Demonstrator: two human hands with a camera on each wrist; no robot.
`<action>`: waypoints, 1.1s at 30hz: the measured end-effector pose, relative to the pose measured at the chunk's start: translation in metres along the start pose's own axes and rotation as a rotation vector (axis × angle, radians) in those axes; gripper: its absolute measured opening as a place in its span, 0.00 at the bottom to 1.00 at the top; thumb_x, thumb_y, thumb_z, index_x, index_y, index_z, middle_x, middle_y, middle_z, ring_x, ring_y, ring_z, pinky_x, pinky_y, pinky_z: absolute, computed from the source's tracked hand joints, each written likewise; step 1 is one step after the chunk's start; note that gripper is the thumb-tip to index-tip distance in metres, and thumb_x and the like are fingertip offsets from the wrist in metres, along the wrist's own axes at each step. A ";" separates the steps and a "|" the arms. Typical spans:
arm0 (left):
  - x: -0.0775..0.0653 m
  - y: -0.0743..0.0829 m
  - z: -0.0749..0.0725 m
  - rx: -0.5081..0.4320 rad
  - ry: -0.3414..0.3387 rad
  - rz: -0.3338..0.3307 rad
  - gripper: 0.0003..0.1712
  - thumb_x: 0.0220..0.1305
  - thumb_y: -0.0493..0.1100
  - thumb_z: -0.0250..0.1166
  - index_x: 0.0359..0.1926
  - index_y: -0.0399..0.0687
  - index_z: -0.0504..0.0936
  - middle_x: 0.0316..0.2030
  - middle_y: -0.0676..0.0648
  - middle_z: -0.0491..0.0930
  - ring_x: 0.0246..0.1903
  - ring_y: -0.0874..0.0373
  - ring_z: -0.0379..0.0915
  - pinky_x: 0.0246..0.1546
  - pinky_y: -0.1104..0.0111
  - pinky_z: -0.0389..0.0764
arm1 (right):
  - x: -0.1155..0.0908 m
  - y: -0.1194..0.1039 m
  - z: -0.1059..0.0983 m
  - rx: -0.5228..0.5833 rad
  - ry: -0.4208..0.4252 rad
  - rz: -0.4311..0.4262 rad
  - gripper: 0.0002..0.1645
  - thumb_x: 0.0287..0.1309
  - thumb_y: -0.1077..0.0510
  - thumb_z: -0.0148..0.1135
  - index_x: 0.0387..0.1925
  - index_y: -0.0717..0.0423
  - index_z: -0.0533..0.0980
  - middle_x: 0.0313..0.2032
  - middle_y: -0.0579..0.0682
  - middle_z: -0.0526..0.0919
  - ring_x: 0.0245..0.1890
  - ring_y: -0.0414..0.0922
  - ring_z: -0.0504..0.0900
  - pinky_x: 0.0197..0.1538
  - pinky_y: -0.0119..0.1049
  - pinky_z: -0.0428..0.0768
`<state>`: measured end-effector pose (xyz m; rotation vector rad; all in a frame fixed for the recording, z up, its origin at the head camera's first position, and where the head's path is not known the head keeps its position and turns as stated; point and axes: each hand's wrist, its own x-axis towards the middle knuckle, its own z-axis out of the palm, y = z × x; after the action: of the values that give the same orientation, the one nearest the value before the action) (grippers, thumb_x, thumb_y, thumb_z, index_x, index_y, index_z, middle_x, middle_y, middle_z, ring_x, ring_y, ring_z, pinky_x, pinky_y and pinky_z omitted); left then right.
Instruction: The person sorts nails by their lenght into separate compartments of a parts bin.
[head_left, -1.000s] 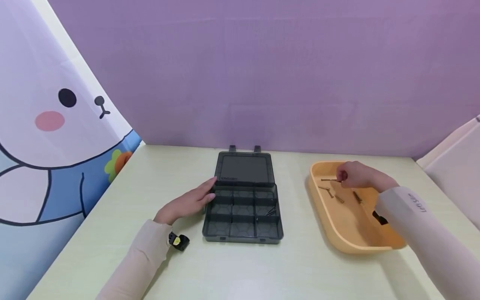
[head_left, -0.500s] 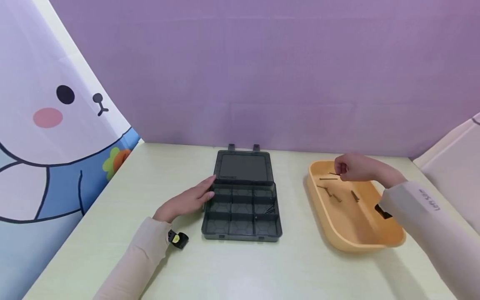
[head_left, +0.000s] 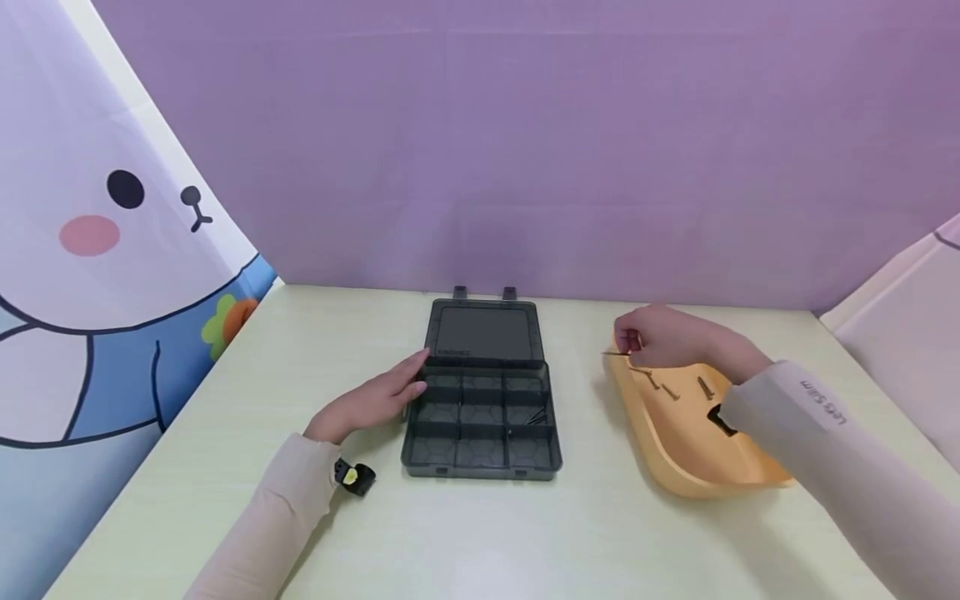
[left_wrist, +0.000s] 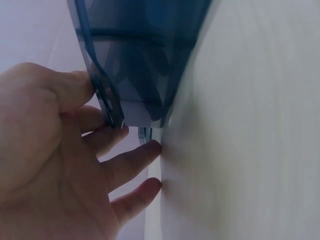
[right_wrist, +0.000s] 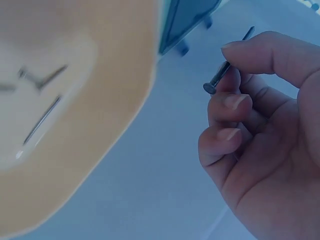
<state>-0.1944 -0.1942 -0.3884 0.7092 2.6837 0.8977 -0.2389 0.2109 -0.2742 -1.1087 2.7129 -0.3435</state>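
Head view shows us a dark box [head_left: 480, 472] in the middle of the table [head_left: 480, 542], with a light orange tray [head_left: 686, 486] on its right. The lid [head_left: 483, 332] lies folded back, away from the person, so all the little rooms can be reached. A few thin dark pieces [head_left: 537, 417] lie in the right-hand room of the middle row.

The left hand [head_left: 371, 404] touches the left side of the box. Its fingers are apart and nearly straight, so we think it just steadies the box so it won't slide.

The right hand [head_left: 660, 335] is up by the tray's far left corner. Its thumb and a fingertip are together, pinching a nail [right_wrist: 220, 76] around the middle. Both ends stick out, and we guess that grip suits such a skinny thing. More small metal pieces [head_left: 706, 387] lie loose in the tray; we can't tell if they are nails or screws. The tray's tall sides probably stop them rolling off.
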 end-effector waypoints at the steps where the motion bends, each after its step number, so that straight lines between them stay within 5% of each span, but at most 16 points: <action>1: 0.000 0.000 0.000 0.001 0.000 0.000 0.35 0.77 0.46 0.41 0.74 0.35 0.39 0.74 0.34 0.39 0.73 0.38 0.35 0.71 0.45 0.46 | 0.003 -0.003 0.001 0.000 -0.006 -0.003 0.10 0.47 0.70 0.55 0.24 0.52 0.73 0.21 0.42 0.72 0.21 0.38 0.65 0.29 0.32 0.67; 23: 0.001 0.000 -0.001 0.004 -0.004 -0.020 0.35 0.77 0.47 0.41 0.74 0.37 0.39 0.74 0.36 0.39 0.74 0.40 0.36 0.71 0.47 0.47 | 0.055 -0.062 0.045 0.051 -0.115 -0.079 0.05 0.52 0.68 0.58 0.27 0.57 0.76 0.22 0.43 0.73 0.20 0.38 0.64 0.29 0.30 0.67; 33: 0.001 0.000 -0.001 -0.011 -0.008 -0.022 0.35 0.77 0.47 0.42 0.75 0.38 0.39 0.75 0.37 0.40 0.74 0.42 0.36 0.72 0.47 0.47 | 0.064 -0.070 0.058 0.082 -0.148 -0.073 0.07 0.52 0.71 0.56 0.28 0.57 0.77 0.20 0.43 0.71 0.20 0.37 0.64 0.28 0.28 0.67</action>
<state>-0.1960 -0.1941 -0.3871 0.6780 2.6721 0.9023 -0.2220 0.1094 -0.3157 -1.1640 2.5120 -0.3650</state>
